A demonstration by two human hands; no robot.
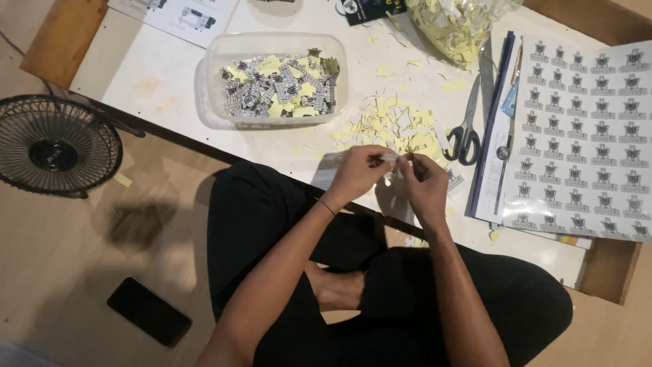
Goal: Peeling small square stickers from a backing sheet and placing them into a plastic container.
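My left hand [356, 173] and my right hand [424, 183] meet above the near edge of a low white table [156, 75]. Between the fingertips I pinch a small white sticker piece [387, 158]; its fine detail is too small to read. Just beyond the hands lies a heap of yellow backing-paper scraps [397, 126]. A clear plastic tub [275, 81] with several cut black-and-white stickers stands to the far left of the hands.
Scissors [467, 132] lie right of the scraps. A large sheet of printed stickers [587, 129] covers the table's right side. A clear bag of yellow scraps [458, 24] sits at the back. On the floor are a small black fan [54, 146] and a dark phone [148, 311].
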